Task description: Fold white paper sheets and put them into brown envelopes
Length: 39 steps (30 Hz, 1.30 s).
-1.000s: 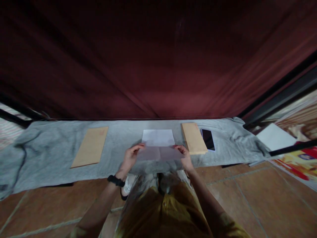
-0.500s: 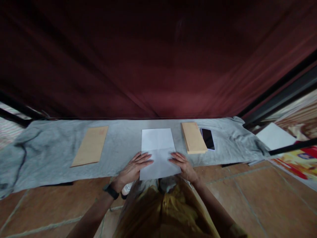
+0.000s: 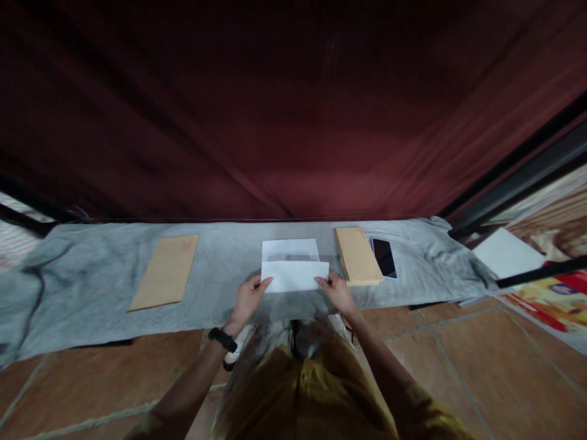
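Note:
A white sheet of paper [image 3: 293, 266] lies on the grey cloth [image 3: 92, 269] in front of me, its near part folded up over the far part. My left hand [image 3: 247, 299] pinches the lower left corner of the folded flap. The flap's lower right corner is held by my right hand [image 3: 338, 292]. A black watch sits on my left wrist.
A single brown envelope [image 3: 166, 271] lies to the left on the cloth. A stack of brown envelopes [image 3: 358, 255] lies right of the paper, with a black phone [image 3: 384, 257] beside it. More white paper [image 3: 507, 252] sits at far right. A dark red curtain hangs behind.
Half a second ago both hands lay flat on the unfolded sheet near the cloth's edge. Now they have lifted the near part and folded it away from me over the far part.

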Each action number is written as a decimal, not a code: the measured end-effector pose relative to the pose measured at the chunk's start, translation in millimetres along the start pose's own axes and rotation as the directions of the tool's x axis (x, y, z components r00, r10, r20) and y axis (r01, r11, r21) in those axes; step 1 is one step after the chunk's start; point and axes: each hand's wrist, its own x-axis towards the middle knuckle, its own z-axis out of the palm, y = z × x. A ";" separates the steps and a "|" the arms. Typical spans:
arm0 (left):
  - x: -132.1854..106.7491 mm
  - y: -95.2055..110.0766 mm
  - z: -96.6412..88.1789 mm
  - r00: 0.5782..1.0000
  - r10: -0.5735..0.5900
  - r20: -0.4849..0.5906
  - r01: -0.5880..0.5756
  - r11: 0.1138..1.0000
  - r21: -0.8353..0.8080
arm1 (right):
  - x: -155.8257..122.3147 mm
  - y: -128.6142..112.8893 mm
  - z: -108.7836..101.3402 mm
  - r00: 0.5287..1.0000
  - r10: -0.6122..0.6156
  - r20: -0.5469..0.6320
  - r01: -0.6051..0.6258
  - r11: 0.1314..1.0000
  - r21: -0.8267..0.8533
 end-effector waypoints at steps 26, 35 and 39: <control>47.1 43.7 13.9 0.969 -0.207 -0.132 0.242 0.718 0.652 | 67.1 -35.5 23.9 0.974 0.180 -0.141 -0.228 0.766 -0.601; 61.0 46.1 11.0 0.967 -0.202 -0.153 0.253 0.716 0.650 | 82.6 -36.5 24.1 0.979 0.149 -0.141 -0.205 0.767 -0.608; 64.3 46.6 12.1 0.965 -0.203 -0.164 0.261 0.713 0.651 | 86.2 -37.0 24.0 0.980 0.143 -0.137 -0.197 0.777 -0.598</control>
